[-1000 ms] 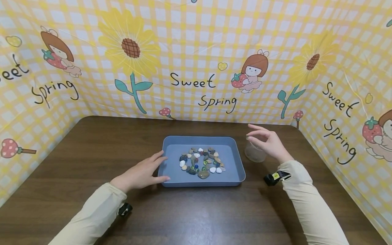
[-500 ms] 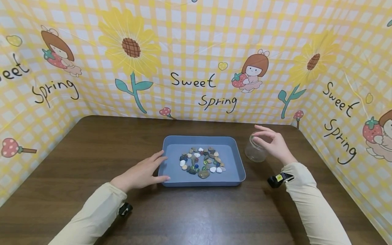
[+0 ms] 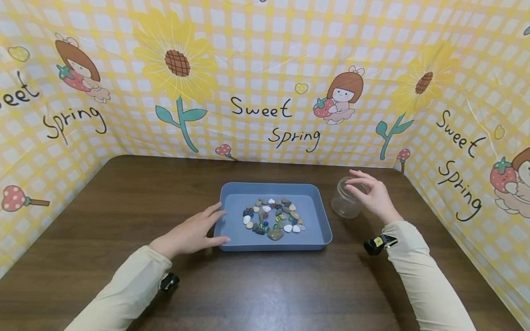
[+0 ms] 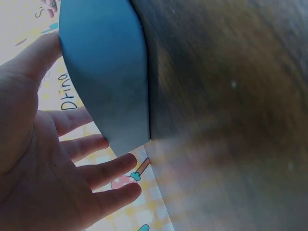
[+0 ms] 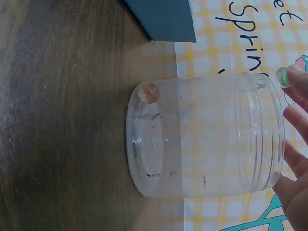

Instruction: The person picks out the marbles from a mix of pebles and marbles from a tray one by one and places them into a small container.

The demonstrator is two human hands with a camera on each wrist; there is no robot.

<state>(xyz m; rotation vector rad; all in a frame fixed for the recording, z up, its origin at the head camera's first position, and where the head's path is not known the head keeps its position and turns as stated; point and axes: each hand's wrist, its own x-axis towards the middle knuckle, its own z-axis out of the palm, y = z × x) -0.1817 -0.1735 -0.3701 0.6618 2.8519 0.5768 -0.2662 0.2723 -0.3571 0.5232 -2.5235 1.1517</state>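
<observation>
A clear jar [image 3: 343,204] stands upright on the table, just right of the blue tray [image 3: 273,248]. My right hand [image 3: 372,197] is at the jar's mouth, its fingertips pinching a clear and green glass marble [image 5: 282,77] beside the rim. On the jar's bottom lies an orange and clear marble [image 5: 149,93]. My left hand [image 3: 192,232] rests at the tray's left end, thumb and fingers spread along the rim. Inside the tray, pebbles [image 3: 275,235] and several coloured marbles [image 3: 266,224] form a rough ring with others in its middle.
The brown wooden table [image 3: 265,289] carries the tray and jar. Yellow checked cloth [image 3: 265,59] with printed sunflowers encloses its back and sides. A black camera [image 3: 374,246] is strapped under the right wrist, another camera [image 3: 169,282] under the left.
My right hand has shifted a little to the right over the jar's mouth, showing more of its rim. The left hand, tray and jar have stayed in place.
</observation>
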